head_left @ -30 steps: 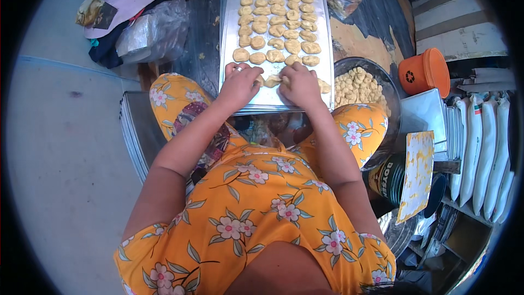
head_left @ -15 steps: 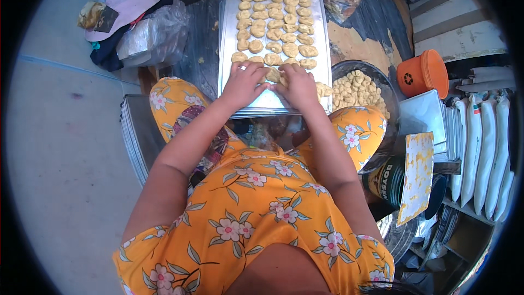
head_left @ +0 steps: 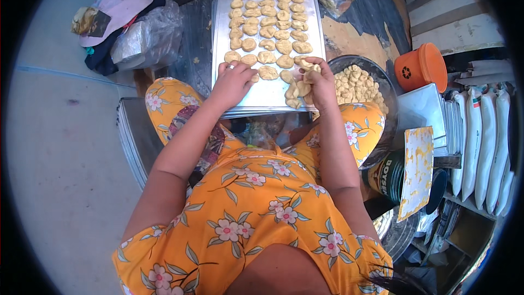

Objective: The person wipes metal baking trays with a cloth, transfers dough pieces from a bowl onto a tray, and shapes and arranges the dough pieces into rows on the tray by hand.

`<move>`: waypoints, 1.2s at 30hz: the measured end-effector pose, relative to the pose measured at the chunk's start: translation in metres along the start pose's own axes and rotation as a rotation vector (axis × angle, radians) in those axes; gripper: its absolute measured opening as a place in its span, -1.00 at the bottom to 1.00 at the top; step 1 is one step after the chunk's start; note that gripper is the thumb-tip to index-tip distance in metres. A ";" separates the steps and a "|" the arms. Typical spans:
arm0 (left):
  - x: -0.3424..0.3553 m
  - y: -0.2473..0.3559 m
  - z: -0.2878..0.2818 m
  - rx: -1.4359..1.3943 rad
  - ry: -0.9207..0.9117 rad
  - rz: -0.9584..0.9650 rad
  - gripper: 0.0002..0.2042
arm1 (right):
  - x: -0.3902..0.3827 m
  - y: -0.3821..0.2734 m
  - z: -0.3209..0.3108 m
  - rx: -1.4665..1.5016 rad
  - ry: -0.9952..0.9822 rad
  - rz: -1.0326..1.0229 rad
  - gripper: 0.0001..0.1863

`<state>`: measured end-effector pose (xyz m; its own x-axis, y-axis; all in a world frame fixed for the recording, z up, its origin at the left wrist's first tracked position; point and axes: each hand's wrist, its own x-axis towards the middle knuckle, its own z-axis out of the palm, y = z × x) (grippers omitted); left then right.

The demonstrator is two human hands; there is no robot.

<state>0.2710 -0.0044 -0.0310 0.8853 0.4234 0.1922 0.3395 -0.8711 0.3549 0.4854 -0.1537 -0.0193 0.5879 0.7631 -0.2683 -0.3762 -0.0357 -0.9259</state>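
Note:
A large metal baking tray carries rows of flattened yellowish dough pieces. Over the tray's near left part lies my left hand, a ring on one finger. Its fingers close on a dough piece that shows beside the thumb. At the near right edge my right hand grips dough lumps between fingers and thumb. Just under and beside it, a small heap of loose lumps rests on the tray. One flattened round sits between my hands.
A dark round basin full of dough lumps stands right of the tray. Beyond it are an orange bucket, stacked trays and white sacks. Plastic bags and a pink cap lie at the left.
My hands have moved apart: the left slightly left, the right to the tray's right edge, now holding dough lumps. A flattened round shows where they were together. The view has shifted slightly.

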 end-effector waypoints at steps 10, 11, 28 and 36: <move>0.005 0.009 0.007 0.034 0.131 -0.003 -0.67 | 0.002 -0.005 0.006 -0.918 0.043 -0.384 -0.71; 0.007 0.014 0.005 -0.009 0.176 0.029 -0.67 | 0.003 -0.010 0.010 -1.037 0.029 -0.342 -0.68; 0.024 0.095 0.058 -0.061 -0.052 0.224 -0.26 | 0.009 -0.016 -0.066 -1.170 -0.226 -0.177 -0.49; 0.023 0.101 0.059 0.028 -0.100 0.359 -0.37 | -0.004 -0.010 -0.084 -0.830 -0.276 -0.104 -0.42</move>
<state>0.3444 -0.0978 -0.0451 0.9757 0.0641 0.2095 0.0087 -0.9669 0.2551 0.5467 -0.2107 -0.0317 0.3555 0.9135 -0.1978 0.3747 -0.3332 -0.8652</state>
